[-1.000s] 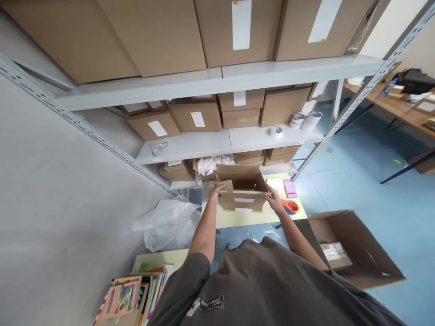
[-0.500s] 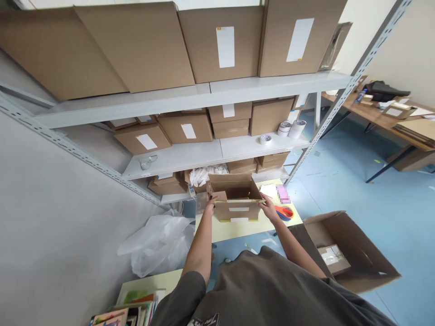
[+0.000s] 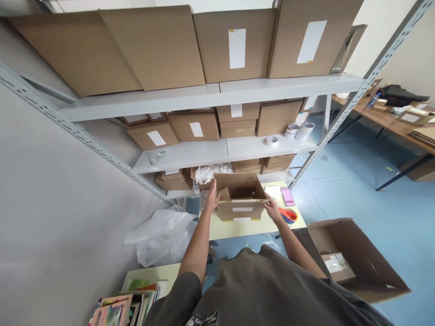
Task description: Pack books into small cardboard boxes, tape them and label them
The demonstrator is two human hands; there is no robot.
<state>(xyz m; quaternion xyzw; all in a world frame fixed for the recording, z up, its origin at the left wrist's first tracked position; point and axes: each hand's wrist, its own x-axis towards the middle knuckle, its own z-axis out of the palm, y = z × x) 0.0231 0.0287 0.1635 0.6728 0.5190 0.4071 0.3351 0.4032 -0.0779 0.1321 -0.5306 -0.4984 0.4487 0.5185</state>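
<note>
An open cardboard box (image 3: 240, 210) rests on the pale yellow table (image 3: 224, 232), with two white labels on its near side. Its top is open and a small flap stands at the left inside. My left hand (image 3: 212, 199) grips the box's left side, fingers stretched up along the wall and thumb at the near rim. At the right near corner, my right hand (image 3: 271, 207) holds the rim, its fingers partly hidden. Right of that hand lie red-and-blue scissors (image 3: 288, 215), with a pink blurred item (image 3: 287, 197) behind them.
Grey metal shelving (image 3: 190, 156) loaded with cartons rises behind the table. Tape rolls (image 3: 272, 141) sit on its middle shelf. A large open carton (image 3: 370, 258) stands at the right, holding a smaller box. Clear plastic bags (image 3: 163, 237) and a stack of books (image 3: 115, 310) are at left.
My left hand has shifted up along the box's left side, its fingers now extended. The right hand keeps its hold at the corner. The whole view has swung slightly left.
</note>
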